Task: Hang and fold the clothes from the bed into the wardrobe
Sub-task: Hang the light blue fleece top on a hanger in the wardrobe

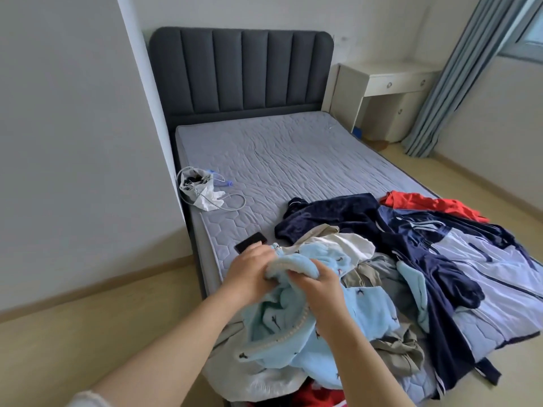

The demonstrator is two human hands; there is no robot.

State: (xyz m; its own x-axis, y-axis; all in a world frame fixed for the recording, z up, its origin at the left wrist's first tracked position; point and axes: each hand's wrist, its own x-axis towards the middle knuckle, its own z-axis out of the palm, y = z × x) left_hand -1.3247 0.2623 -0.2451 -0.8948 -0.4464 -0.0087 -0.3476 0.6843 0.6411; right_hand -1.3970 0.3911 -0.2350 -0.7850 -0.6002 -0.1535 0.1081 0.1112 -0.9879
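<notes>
pale blue fleece is bunched under curled fingers point(260, 254) at the lower centre of the frame. the left hand point(249, 271) and right hand point(317, 284) sit close together, each gripping a rolled edge of the light blue fleece garment point(361, 304), fingertips buried in the cloth. the garment lies on top of the heap at the near end of the bed point(279, 160), one side spilling over the near edge.

it looks thick, soft and light, likely to flop rather than hold a shape. a pale zip point(293, 327) runs down it, so the collar or shoulders seem the firmest places to take hold.

around it lie a cream garment point(346, 245), a khaki garment point(402, 351), a navy garment point(338, 212) to the right and a red garment point(426, 204) at the right edge.

a black phone point(250, 242) sits just beside the left hand, near the mattress's left edge, and could be dragged off. a white bag point(199, 186) with cords rests further up on the left. grey quilting stretches up to the headboard point(241, 69), giving room to spread the fleece. wooden floor point(88, 318) shows at lower left. no wardrobe is in view.
</notes>
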